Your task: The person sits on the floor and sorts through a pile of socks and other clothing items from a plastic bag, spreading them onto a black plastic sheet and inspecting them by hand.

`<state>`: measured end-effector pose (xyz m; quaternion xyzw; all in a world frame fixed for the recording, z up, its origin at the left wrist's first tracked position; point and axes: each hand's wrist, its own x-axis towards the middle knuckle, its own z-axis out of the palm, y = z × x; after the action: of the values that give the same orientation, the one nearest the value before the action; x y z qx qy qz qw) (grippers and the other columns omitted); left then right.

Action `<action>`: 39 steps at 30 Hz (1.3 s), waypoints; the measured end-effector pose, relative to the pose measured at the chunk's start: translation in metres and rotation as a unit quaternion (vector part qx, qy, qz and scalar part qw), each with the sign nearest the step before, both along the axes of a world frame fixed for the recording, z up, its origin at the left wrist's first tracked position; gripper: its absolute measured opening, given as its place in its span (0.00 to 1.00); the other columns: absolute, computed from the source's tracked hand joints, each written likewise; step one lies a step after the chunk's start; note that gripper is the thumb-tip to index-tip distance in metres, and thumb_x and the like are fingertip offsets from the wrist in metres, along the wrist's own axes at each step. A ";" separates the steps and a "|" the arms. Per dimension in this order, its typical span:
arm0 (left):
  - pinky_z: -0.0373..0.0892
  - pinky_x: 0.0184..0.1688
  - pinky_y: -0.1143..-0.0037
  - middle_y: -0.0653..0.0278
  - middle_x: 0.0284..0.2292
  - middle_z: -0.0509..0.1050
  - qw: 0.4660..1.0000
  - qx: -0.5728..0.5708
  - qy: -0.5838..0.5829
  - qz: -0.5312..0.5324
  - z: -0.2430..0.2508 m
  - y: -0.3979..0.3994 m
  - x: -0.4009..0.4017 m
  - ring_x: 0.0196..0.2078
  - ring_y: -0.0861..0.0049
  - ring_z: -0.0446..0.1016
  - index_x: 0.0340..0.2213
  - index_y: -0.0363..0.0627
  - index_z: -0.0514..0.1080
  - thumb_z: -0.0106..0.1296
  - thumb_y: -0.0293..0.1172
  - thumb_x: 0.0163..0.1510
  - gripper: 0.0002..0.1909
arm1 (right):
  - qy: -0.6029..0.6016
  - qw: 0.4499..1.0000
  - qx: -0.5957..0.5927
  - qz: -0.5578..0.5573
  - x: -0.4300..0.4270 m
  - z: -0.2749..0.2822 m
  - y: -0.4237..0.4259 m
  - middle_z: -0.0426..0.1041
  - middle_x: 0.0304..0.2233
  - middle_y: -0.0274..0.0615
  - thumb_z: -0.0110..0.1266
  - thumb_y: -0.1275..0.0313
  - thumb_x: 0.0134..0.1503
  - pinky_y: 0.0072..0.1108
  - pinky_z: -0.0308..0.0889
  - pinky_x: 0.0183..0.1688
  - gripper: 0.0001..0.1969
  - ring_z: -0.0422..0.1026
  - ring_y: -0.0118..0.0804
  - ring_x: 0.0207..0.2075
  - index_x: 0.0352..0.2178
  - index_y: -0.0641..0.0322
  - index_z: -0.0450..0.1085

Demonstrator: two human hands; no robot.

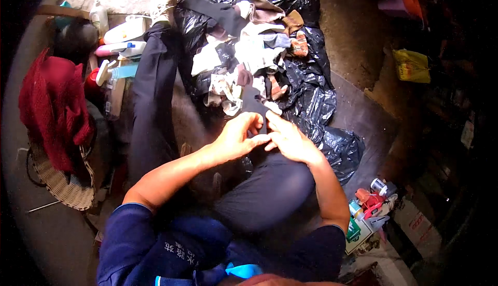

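Both my hands meet above my bent right leg, at a dark cloth piece (253, 98) that looks like a sock. My left hand (239, 132) pinches it from the left with curled fingers and thumb. On the other side, my right hand (291, 140) has its fingertips on the same cloth; the fingers partly hide it. Just beyond lies a loose heap of socks and small cloth pieces (256, 54), white, brown, grey and patterned. The heap rests on a spread black plastic bag (311, 85), crumpled and shiny.
My left leg (153, 91) stretches out left of the bag. Beyond it lie several plastic bottles (124, 31) and a wicker basket (72, 186) under a red cloth (54, 107). At right are a yellow packet (412, 66) and a cluster of small household items (369, 204).
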<state>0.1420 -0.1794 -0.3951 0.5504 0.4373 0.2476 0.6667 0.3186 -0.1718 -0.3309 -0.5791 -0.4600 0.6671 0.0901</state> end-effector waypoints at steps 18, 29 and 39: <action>0.65 0.39 0.77 0.66 0.31 0.73 0.916 -0.327 -0.221 0.066 0.053 -0.110 -0.083 0.34 0.77 0.70 0.35 0.38 0.69 0.52 0.28 0.43 0.15 | -0.050 0.982 -0.052 -0.175 -0.098 -0.017 -0.126 0.69 0.15 0.45 0.44 0.76 0.49 0.24 0.63 0.16 0.08 0.68 0.33 0.14 0.23 0.72 0.68; 0.64 0.36 0.80 0.70 0.29 0.69 0.950 -0.270 -0.145 0.063 0.040 -0.092 -0.077 0.32 0.82 0.67 0.32 0.43 0.67 0.55 0.24 0.40 0.13 | 0.075 0.907 0.223 -0.350 -0.090 -0.039 -0.130 0.73 0.28 0.40 0.46 0.76 0.40 0.24 0.67 0.35 0.13 0.72 0.35 0.29 0.29 0.65 0.71; 0.65 0.31 0.83 0.71 0.24 0.70 0.942 -0.252 -0.144 0.170 0.013 -0.067 -0.086 0.27 0.83 0.69 0.25 0.46 0.66 0.51 0.15 0.45 0.10 | 0.421 0.691 -0.107 -0.577 -0.094 -0.008 -0.118 0.70 0.34 0.43 0.48 0.75 0.52 0.27 0.69 0.41 0.12 0.71 0.37 0.36 0.40 0.62 0.65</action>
<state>0.0560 -0.2464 -0.3826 0.2406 0.4718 0.3159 0.7872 0.2245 -0.2897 -0.3386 -0.3950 0.1258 0.7022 0.5789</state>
